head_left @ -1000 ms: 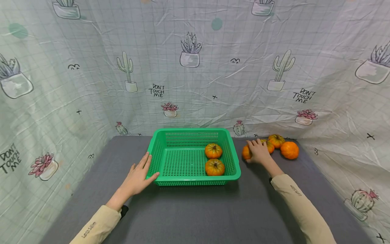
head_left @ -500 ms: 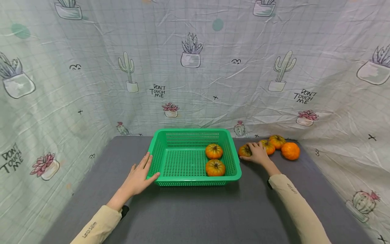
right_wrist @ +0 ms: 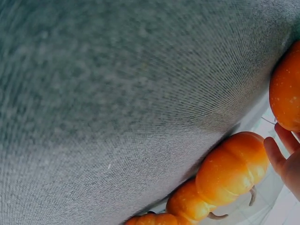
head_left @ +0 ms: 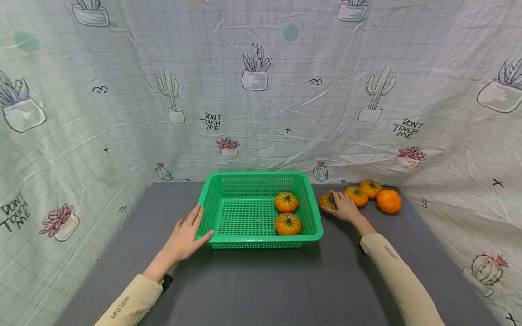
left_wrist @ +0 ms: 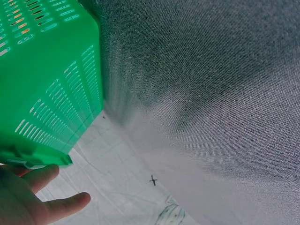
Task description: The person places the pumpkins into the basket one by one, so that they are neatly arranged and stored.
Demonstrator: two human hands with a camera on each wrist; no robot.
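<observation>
We seem to be securing a mini pumpkin (head_left: 326, 200), right grip (head_left: 345, 208) curled round it, left grip (head_left: 183, 236) spread at the green basket (head_left: 261, 238); lifting likely needs firm fingers.

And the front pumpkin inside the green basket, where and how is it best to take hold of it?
Probably by its bulging left and right sides, coming down from above: the front pumpkin sits stem up, with the back pumpkin close behind and the front and right walls of the green basket near it.
</observation>
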